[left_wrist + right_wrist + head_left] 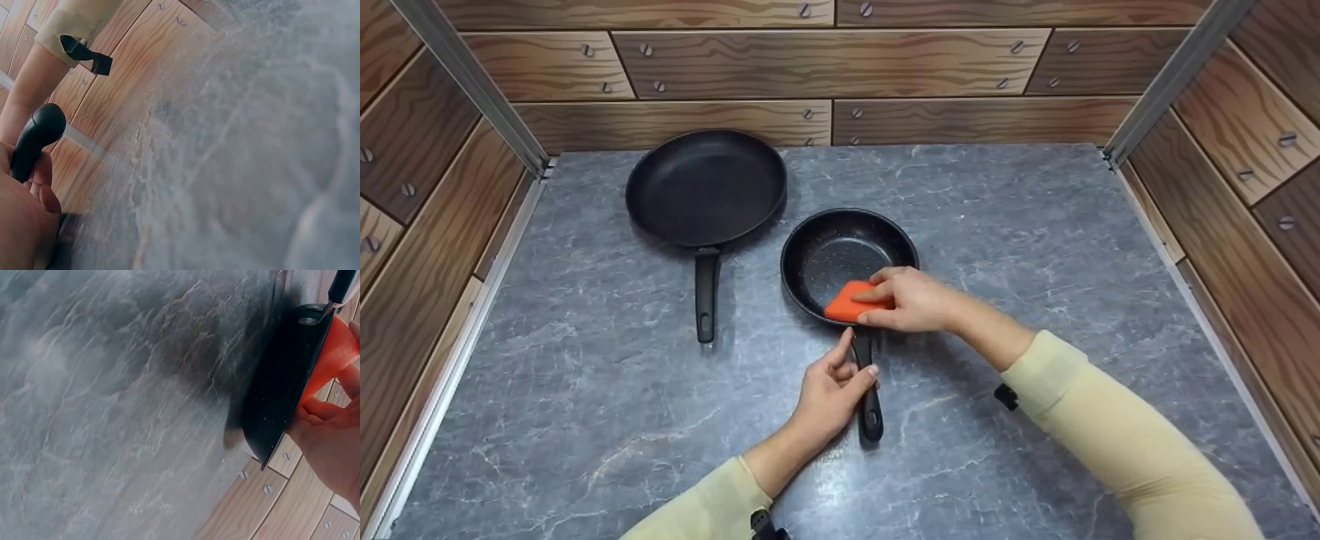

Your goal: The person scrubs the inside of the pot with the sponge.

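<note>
A small black frying pan (pixel 840 255) with a speckled inside sits near the middle of the table. My left hand (pixel 832 390) grips its handle (pixel 871 420), thumb over the top and forefinger stretched toward the rim. In the left wrist view the handle's rounded end (pixel 48 124) sticks out past that hand. An orange sponge (pixel 851 301) is pinched in my right hand (pixel 911 300), at the pan's near inner wall by the handle. From the right wrist, the sponge (pixel 332 354) shows above the pan's dark outer side (pixel 281 382).
To the left and farther back lies a larger black frying pan (pixel 705 187), its handle toward me. The grey marbled table (pixel 600 397) is walled in by wood-patterned panels (pixel 825 64) with metal posts (pixel 1177 75) at the back corners.
</note>
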The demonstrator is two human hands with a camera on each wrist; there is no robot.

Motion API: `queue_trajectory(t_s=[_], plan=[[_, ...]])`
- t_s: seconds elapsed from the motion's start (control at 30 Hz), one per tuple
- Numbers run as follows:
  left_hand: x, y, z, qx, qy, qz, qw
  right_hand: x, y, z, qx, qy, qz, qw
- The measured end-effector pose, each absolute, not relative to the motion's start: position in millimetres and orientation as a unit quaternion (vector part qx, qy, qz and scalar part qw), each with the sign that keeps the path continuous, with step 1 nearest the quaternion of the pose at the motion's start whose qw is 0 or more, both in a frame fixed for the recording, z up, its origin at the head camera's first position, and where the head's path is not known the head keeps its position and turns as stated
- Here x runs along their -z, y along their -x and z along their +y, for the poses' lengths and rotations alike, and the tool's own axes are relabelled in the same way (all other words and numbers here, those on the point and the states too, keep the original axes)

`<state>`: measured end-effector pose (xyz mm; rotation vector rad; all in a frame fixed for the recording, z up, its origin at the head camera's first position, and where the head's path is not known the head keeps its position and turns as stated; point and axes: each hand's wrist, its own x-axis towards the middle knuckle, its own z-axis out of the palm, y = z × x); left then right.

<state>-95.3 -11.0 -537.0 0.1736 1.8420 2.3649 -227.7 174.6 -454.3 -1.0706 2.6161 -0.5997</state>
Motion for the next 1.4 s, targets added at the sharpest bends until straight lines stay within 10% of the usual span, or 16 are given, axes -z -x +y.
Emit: queue_trajectory(t_s=[1.4], plan=[[539.7,94.8,-13.7,-0.766,-0.084,0.634,0.068,476.4,242.3,130.1,0.266,0.352,0.890,0.115]])
